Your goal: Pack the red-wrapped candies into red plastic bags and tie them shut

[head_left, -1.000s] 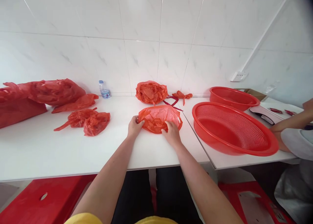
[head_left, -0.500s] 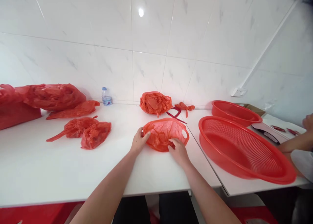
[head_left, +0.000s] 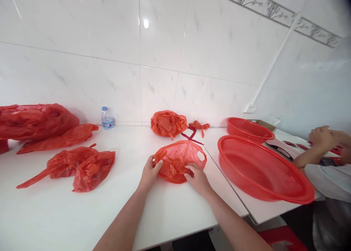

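My left fingers pinch the near-left rim of the open bag on the bench; my right fingers curl at its front (whether gripping, I cannot tell). Beyond sits a fuller bag, by the wall.

Bright, even illumination; soft shadows.
Point glare marks the glossy wall tiles; wide-angle distortion bends edges; upper-right corner darkens, right side blurs.
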Tool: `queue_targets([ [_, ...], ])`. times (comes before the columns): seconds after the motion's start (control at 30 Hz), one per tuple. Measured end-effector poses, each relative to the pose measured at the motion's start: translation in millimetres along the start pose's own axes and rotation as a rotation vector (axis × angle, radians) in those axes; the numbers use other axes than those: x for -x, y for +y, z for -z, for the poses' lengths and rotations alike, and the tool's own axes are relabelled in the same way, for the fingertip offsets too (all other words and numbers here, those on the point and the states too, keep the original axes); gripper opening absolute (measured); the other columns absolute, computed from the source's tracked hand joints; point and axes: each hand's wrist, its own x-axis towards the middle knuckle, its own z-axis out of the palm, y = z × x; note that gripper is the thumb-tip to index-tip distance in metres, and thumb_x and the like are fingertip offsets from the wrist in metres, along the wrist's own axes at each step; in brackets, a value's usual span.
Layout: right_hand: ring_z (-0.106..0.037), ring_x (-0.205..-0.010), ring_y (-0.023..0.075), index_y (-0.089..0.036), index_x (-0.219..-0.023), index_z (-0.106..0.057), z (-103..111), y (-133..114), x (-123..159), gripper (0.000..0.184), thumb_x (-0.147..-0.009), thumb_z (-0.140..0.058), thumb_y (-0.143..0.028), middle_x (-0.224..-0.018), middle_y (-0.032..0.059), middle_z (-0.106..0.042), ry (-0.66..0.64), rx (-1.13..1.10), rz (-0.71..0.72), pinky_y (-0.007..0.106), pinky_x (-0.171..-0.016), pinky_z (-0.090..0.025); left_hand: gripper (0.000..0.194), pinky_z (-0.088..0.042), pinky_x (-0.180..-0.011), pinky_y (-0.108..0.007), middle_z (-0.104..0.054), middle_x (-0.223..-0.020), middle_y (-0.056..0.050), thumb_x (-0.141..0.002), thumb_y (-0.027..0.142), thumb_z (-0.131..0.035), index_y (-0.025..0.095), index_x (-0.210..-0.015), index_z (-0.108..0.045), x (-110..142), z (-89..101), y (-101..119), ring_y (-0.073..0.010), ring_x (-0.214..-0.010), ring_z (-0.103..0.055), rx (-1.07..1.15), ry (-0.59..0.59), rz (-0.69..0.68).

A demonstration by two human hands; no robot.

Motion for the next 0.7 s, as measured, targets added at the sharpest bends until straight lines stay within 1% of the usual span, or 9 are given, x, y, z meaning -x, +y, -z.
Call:
queue_targets([
  [0.1,-0.056,-0.104,0.0191,-0.021,-0.103,-0.065,0.8,-1.7,1.4,0.03,-0.075,-0.056,-0.019,-0.108,0.0055,-0.062,0.002,0.019,0.023,0.033,-0.096,-0.041,0.044,-0.051,-0.074,-0.034,-0.068,-0.093,-0.007,-0.075,0.048,-0.062,0.018,-0.107,-0.053,-2.6,0.1,0.2,-0.023,-0.085,-0.065,-0.002,0.027,-0.019],
  [0.2,-0.055,-0.105,0.0182,-0.021,-0.105,-0.064,2.7,-1.1,3.7,0.03,-0.076,-0.055,-0.019,-0.109,0.0046,-0.062,0.002,0.024,0.025,0.032,-0.097,-0.04,0.047,-0.051,-0.075,-0.034,-0.069,-0.092,-0.006,-0.074,0.048,-0.063,0.018,-0.107,-0.053,-5.9,0.5,-1.7,-0.0231,-0.085,-0.066,0.057,0.05,-0.019],
  [0.3,-0.056,-0.102,0.0168,-0.021,-0.103,-0.064,4.3,0.9,5.2,0.029,-0.076,-0.054,-0.017,-0.107,0.0037,-0.062,0.002,0.005,0.009,0.029,-0.093,-0.042,0.048,-0.051,-0.071,-0.032,-0.069,-0.087,-0.005,-0.072,0.048,-0.065,0.018,-0.107,-0.053,-7.3,0.6,-4.1,-0.0218,-0.079,-0.066,0.101,0.09,-0.001],
  [0.4,-0.058,-0.095,0.0151,-0.022,-0.101,-0.064,5.1,2.0,5.4,0.029,-0.076,-0.052,-0.016,-0.104,0.0024,-0.063,0.002,-0.032,-0.009,0.027,-0.087,-0.045,0.046,-0.051,-0.069,-0.03,-0.069,-0.082,-0.004,-0.071,0.046,-0.066,0.018,-0.105,-0.054,-6.6,-0.6,-4.2,-0.0202,-0.075,-0.066,0.092,0.12,0.01],
  [0.47,-0.059,-0.093,0.0146,-0.022,-0.1,-0.064,5.1,1.6,5.0,0.028,-0.075,-0.052,-0.015,-0.103,0.0019,-0.064,0.006,-0.056,-0.015,0.026,-0.084,-0.046,0.045,-0.051,-0.068,-0.03,-0.069,-0.08,-0.004,-0.071,0.046,-0.065,0.018,-0.105,-0.054,-5.6,-1.9,-3.2,-0.02,-0.074,-0.066,0.074,0.124,0.005],
  [0.7,-0.059,-0.094,0.0152,-0.022,-0.097,-0.065,5.1,0.3,4.5,0.027,-0.075,-0.05,-0.016,-0.103,0.0026,-0.064,0.012,-0.086,-0.023,0.027,-0.085,-0.044,0.043,-0.051,-0.068,-0.031,-0.069,-0.08,-0.005,-0.071,0.045,-0.064,0.018,-0.103,-0.054,-3.9,-4.1,-2.0,-0.0199,-0.072,-0.067,0.048,0.121,-0.006],
])
